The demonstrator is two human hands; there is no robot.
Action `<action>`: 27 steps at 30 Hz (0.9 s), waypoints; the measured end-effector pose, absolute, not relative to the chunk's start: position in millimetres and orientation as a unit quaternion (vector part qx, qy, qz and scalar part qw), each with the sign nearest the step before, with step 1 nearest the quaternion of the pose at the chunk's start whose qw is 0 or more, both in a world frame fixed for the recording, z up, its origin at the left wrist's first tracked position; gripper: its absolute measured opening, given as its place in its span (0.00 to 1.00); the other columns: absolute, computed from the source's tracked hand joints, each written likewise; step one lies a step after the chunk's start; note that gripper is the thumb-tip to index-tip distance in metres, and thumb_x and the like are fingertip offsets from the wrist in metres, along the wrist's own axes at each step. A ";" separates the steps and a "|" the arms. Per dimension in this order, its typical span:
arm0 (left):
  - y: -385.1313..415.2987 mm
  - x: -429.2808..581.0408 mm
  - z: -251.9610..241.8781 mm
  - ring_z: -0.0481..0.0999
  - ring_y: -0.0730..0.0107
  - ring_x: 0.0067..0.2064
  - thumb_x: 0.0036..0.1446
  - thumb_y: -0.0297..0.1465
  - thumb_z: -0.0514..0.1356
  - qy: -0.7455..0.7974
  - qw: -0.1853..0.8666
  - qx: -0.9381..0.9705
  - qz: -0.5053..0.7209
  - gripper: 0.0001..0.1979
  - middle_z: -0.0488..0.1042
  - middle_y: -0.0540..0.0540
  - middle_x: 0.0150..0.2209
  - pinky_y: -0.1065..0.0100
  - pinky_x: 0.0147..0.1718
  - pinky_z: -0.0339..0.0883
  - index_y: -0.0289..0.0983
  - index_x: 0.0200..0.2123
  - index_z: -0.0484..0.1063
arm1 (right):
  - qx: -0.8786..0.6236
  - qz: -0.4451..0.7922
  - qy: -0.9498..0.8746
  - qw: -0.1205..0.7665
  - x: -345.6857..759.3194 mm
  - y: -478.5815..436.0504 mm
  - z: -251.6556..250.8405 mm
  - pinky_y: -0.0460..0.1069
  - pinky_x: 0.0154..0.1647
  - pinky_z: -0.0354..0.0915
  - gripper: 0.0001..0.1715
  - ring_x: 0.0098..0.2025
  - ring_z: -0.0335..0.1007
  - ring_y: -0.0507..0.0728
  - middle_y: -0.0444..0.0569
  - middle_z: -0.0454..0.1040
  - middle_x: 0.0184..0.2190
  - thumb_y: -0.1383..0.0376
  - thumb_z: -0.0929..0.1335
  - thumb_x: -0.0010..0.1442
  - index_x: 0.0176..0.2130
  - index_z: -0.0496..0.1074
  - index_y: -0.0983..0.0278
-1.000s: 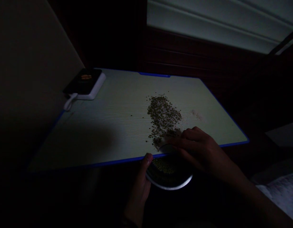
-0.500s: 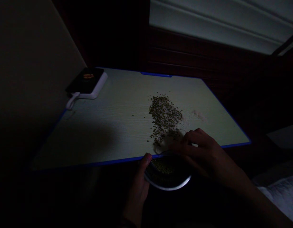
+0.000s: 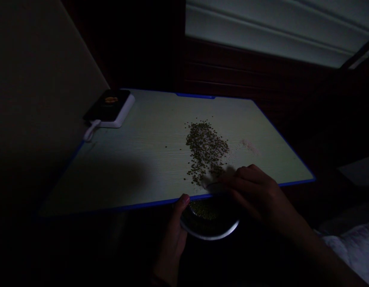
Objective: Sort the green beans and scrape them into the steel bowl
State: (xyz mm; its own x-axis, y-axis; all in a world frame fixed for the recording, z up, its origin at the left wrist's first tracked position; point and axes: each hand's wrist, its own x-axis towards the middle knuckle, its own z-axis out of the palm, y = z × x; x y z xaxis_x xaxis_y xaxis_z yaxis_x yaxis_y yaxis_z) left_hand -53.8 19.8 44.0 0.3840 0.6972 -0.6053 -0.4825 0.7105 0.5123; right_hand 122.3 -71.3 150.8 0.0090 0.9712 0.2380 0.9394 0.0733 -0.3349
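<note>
My left hand [image 3: 176, 229] grips the rim of a round metal bowl [image 3: 212, 236], its thumb up by the table's front edge. The bowl sits just below that edge, with small green beans [image 3: 205, 209] inside. Over the edge, to the right of the bowl, my right hand [image 3: 256, 189] has its fingers closed together close to the tabletop. A thin dark curved line shows at the fingertips, too dim to name. Beyond them a loose pile of beans [image 3: 205, 145], mixed with paler bits, spreads over the pale folding table [image 3: 151, 119].
A white box-shaped device with a black top [image 3: 108, 105] stands at the table's far left corner, a white strap [image 3: 91, 130] hanging from it. A small patch of pale grains [image 3: 248, 145] lies right of the beans. Patterned white cloth [image 3: 352, 247] shows at lower right.
My right hand's fingertips have shifted slightly right and up from the table edge. The left hand and bowl stay nearly in place. The camera view has moved a little.
</note>
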 end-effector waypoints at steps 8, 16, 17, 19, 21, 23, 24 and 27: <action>20.5 -53.1 46.2 0.81 0.56 0.49 0.47 0.31 0.72 0.438 0.817 0.113 0.358 0.23 0.83 0.44 0.41 0.58 0.53 0.74 0.36 0.48 0.77 | -0.679 0.020 -0.677 0.282 139.5 -74.8 148.9 0.51 0.37 0.62 0.17 0.36 0.67 0.55 0.48 0.72 0.35 0.67 0.64 0.70 0.55 0.73 0.61; 23.0 -52.5 44.0 0.81 0.49 0.47 0.48 0.34 0.70 0.469 0.823 0.098 0.305 0.11 0.83 0.38 0.37 0.53 0.54 0.73 0.32 0.33 0.80 | -0.634 0.043 -0.724 0.268 111.5 -62.6 143.4 0.53 0.38 0.56 0.14 0.34 0.66 0.55 0.46 0.70 0.30 0.67 0.66 0.69 0.52 0.75 0.64; 23.1 -52.5 45.3 0.82 0.49 0.46 0.49 0.34 0.69 0.474 0.822 0.105 0.299 0.11 0.83 0.38 0.36 0.53 0.54 0.73 0.31 0.33 0.81 | -0.636 0.044 -0.722 0.270 113.5 -61.7 143.0 0.53 0.38 0.56 0.14 0.34 0.66 0.55 0.46 0.71 0.31 0.67 0.66 0.69 0.51 0.76 0.64; 22.9 -52.1 49.0 0.82 0.50 0.45 0.51 0.34 0.67 0.480 0.815 0.116 0.304 0.11 0.83 0.38 0.37 0.54 0.53 0.74 0.31 0.36 0.81 | -0.645 0.047 -0.710 0.280 120.7 -61.8 142.5 0.52 0.38 0.57 0.14 0.35 0.67 0.55 0.47 0.73 0.32 0.66 0.65 0.70 0.51 0.76 0.65; 22.6 -51.2 52.7 0.83 0.54 0.44 0.54 0.32 0.66 0.491 0.802 0.113 0.322 0.11 0.84 0.41 0.38 0.56 0.52 0.75 0.33 0.39 0.80 | -0.658 0.053 -0.695 0.283 130.7 -63.3 141.9 0.52 0.39 0.58 0.15 0.36 0.67 0.55 0.48 0.74 0.34 0.66 0.64 0.70 0.53 0.75 0.65; 22.6 -50.3 54.4 0.83 0.58 0.44 0.55 0.29 0.65 0.501 0.788 0.109 0.341 0.13 0.84 0.44 0.39 0.58 0.53 0.74 0.36 0.45 0.79 | -0.678 0.053 -0.681 0.272 142.8 -64.5 140.4 0.52 0.40 0.59 0.16 0.38 0.67 0.56 0.49 0.74 0.36 0.66 0.63 0.70 0.54 0.74 0.64; 22.8 -50.2 54.0 0.82 0.60 0.45 0.55 0.28 0.65 0.501 0.783 0.112 0.352 0.16 0.84 0.45 0.41 0.59 0.53 0.74 0.37 0.48 0.77 | -0.685 0.052 -0.676 0.266 149.5 -64.6 139.1 0.53 0.40 0.60 0.17 0.38 0.68 0.56 0.49 0.74 0.36 0.67 0.63 0.70 0.55 0.74 0.64; 24.0 -52.6 49.0 0.80 0.59 0.50 0.53 0.29 0.67 0.493 0.781 0.116 0.366 0.24 0.83 0.47 0.45 0.57 0.56 0.71 0.42 0.55 0.73 | -0.700 0.050 -0.659 0.270 171.1 -62.7 132.4 0.54 0.42 0.62 0.18 0.39 0.69 0.57 0.50 0.76 0.38 0.66 0.62 0.70 0.55 0.74 0.63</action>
State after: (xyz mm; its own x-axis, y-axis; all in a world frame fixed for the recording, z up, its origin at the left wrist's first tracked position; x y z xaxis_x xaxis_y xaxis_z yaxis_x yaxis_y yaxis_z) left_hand -52.6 24.0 49.0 0.2467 0.6859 -0.6846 -0.4564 0.7054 0.5423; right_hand 171.1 -62.7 132.4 0.1265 0.9500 0.2855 0.8963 0.0139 -0.4433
